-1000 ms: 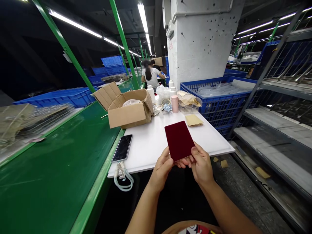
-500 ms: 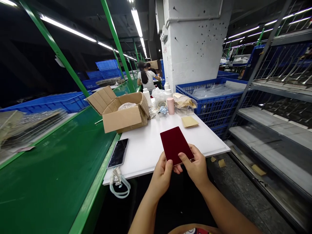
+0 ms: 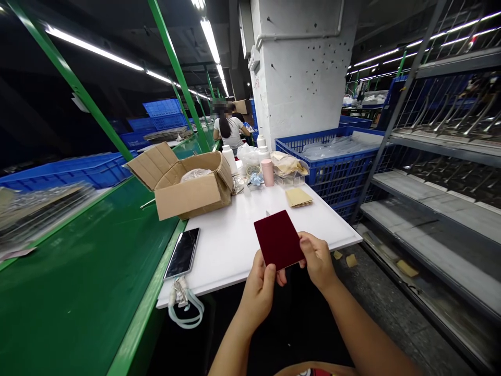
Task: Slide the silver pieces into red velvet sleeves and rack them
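Both hands pinch one dark red card (image 3: 278, 238): the left hand (image 3: 259, 289) clamps its near corner between thumb and fingers, and the right hand (image 3: 317, 259) grips its right edge. The card is held tilted in the air, just over the near edge of the white bench (image 3: 235, 245), touching nothing else. Judging by this, the card is in hand and being looked over; it is not yet set down. Farther out on the bench lie a tan stack (image 3: 298, 197), a pink bottle (image 3: 267, 172), a cardboard box (image 3: 191, 186) and a phone (image 3: 182, 253).
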Available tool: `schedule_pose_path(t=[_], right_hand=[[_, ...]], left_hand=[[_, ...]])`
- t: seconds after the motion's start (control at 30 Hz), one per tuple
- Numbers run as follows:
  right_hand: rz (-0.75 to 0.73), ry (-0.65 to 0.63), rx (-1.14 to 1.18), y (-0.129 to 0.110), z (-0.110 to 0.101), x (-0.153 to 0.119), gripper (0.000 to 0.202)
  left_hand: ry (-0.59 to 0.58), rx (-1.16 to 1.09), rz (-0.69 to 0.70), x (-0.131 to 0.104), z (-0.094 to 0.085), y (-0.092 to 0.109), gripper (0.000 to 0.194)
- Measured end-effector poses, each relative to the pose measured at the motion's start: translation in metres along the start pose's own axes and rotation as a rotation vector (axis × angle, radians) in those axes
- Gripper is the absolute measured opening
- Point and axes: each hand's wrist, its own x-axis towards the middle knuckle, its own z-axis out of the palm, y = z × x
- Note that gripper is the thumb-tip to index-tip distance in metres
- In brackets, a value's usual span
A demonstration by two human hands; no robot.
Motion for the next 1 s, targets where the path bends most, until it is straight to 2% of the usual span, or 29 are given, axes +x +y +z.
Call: schedule_pose_path(t=[0.07, 0.17, 0.33, 0.43, 0.57, 0.67, 0.83, 0.9, 1.0], right_hand=[[0.0, -0.052, -0.112, 0.0, -0.002, 0.004, 0.049], [0.058, -0.051, -0.186, -0.003, -0.003, 0.008, 0.052], [0.08, -0.155, -0.028, -0.009, -0.002, 0.006, 0.048], [0.094, -0.287, 0.045, -0.009, -0.005, 0.003, 0.041], [0.13, -0.552, 0.156, -0.006, -0.011, -0.002, 0.027], [0.133, -0.641, 0.221, -0.006, -0.014, -0.004, 0.026], [0.085, -0.62, 0.301, -0.013, -0.018, -0.008, 0.051], [0.074, -0.572, 0.342, -0.016, -0.02, -0.012, 0.052], [0.106, -0.417, 0.354, -0.016, -0.029, -0.017, 0.043]], left_hand=[[0.006, 0.078, 0.0, -0.001, 0.001, -0.001, 0.03], [0.002, 0.149, -0.005, -0.003, 0.004, -0.001, 0.031], [0.021, 0.041, -0.006, -0.004, 0.002, 0.001, 0.029], [0.055, -0.029, -0.04, -0.003, -0.004, 0.004, 0.033], [0.111, -0.013, -0.066, -0.002, -0.014, 0.006, 0.038], [0.1, -0.021, -0.092, -0.002, -0.018, 0.007, 0.041], [0.096, -0.064, -0.203, 0.003, -0.012, 0.011, 0.048], [0.123, -0.051, -0.252, 0.007, -0.004, 0.013, 0.051], [0.152, -0.034, -0.275, 0.017, 0.014, 0.012, 0.055]])
